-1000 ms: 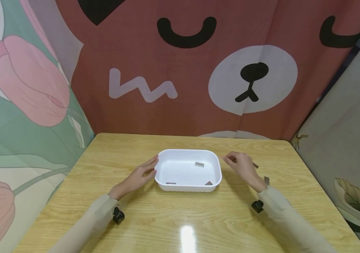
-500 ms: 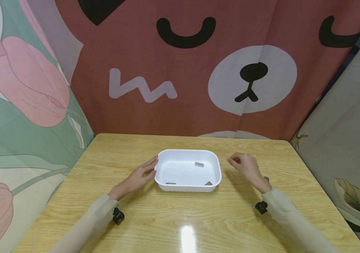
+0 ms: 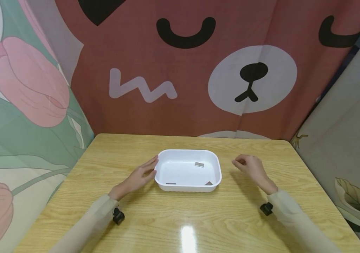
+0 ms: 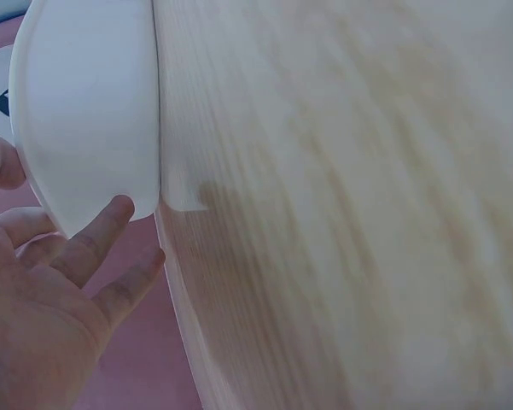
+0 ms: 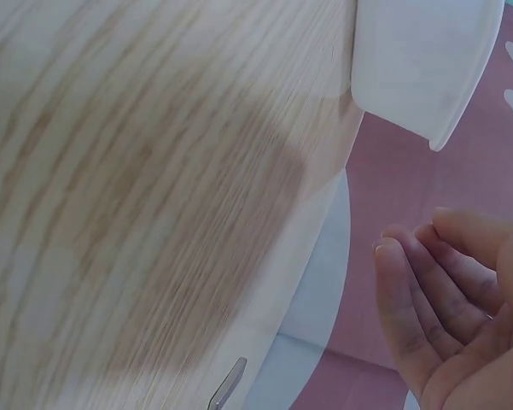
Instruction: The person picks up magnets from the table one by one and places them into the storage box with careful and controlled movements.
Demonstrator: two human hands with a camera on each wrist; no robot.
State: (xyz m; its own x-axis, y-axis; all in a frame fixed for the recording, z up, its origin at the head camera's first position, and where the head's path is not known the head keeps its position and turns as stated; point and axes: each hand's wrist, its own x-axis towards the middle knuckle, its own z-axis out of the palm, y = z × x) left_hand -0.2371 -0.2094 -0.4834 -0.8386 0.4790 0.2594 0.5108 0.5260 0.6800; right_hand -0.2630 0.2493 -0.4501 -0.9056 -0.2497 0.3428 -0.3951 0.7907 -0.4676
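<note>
A white rectangular tub (image 3: 187,188) sits on the table. Inside it lie a small silvery flat piece (image 3: 199,164) and two brownish pieces, one at the near left (image 3: 171,183) and one at the near right (image 3: 209,183). My left hand (image 3: 139,177) touches the tub's left side with fingers extended. To the right of the tub, my right hand (image 3: 252,169) hovers above the table, its fingers loosely bent. In the right wrist view nothing shows between thumb and fingers. A small flat piece (image 5: 228,384) lies on the table below that hand, hidden in the head view.
The wooden table (image 3: 154,221) reaches back to a red curtain (image 3: 192,119) with a bear print. Patterned cloths hang on the left (image 3: 40,147) and right (image 3: 341,133). Both wrists wear a small black device.
My right hand has drawn away from the tub, to the right and slightly nearer. It now covers the loose pieces seen on the table earlier. The left hand and tub stay put.
</note>
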